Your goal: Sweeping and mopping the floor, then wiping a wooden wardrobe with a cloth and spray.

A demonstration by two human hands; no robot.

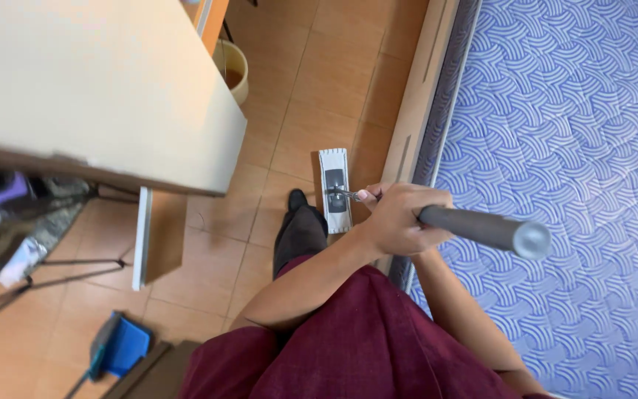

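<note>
My left hand [399,220] is shut around the grey grip of a mop handle [481,229], whose capped end points toward the camera. The thin metal pole runs down from the hand to a flat white and grey mop head [334,191] lying on the orange tiled floor [311,96] beside the bed frame. My right forearm [459,310] reaches up under the left hand. The right hand itself is hidden behind it. My foot in a dark sock [297,201] stands just left of the mop head.
A mattress with a blue wave-pattern cover [570,148] fills the right side. A beige tabletop [90,81] overhangs the upper left, with a beige bucket [233,68] beyond it. A blue dustpan [123,346] lies on the floor at lower left.
</note>
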